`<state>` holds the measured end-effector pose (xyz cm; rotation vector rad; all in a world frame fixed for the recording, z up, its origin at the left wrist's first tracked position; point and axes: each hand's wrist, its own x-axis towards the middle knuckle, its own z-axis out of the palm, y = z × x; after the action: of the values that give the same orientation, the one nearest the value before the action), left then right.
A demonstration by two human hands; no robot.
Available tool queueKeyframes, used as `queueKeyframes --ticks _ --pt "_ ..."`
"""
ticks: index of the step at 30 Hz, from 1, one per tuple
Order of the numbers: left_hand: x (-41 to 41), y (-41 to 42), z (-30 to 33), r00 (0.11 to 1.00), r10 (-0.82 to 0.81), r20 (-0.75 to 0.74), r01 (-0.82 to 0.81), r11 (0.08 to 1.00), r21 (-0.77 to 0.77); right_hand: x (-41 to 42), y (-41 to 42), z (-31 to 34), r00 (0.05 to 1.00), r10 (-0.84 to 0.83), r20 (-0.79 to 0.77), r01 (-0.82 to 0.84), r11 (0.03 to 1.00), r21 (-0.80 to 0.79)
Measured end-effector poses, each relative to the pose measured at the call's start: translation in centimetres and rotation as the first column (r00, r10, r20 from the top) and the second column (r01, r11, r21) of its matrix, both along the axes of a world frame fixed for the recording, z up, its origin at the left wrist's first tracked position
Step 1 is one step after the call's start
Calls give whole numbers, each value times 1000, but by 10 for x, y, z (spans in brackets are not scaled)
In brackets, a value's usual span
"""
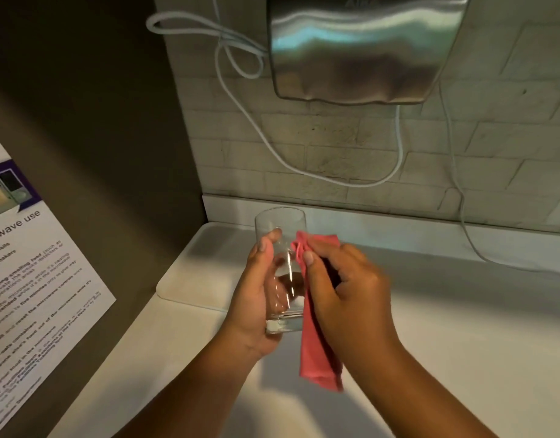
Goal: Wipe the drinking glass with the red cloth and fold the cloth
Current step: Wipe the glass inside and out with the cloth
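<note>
A clear drinking glass (283,229) stands upright in the air above the white counter, gripped around its lower half by my left hand (256,295). The red cloth (316,355) is pinched in my right hand (351,289), which presses its upper end against the right side of the glass. The rest of the cloth hangs down below my right wrist in a long strip. My right hand looks slightly blurred.
A white counter (462,327) with a raised backsplash runs under my hands. A steel hand dryer (361,49) hangs on the tiled wall above, with white cables (304,165) drooping down. A printed microwave notice (29,279) is on the dark panel at left.
</note>
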<state>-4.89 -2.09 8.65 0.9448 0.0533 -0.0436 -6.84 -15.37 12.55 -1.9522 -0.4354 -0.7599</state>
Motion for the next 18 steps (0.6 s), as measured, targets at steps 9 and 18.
queueKeyframes --ticks 9,18 --pt "-8 -4 -2 999 -21 -44 26 990 136 -28 12 6 997 6 73 20 933 -359" --pt "-9 -4 3 995 -38 -90 43 998 51 -3 16 16 998 -52 24 56 979 -195"
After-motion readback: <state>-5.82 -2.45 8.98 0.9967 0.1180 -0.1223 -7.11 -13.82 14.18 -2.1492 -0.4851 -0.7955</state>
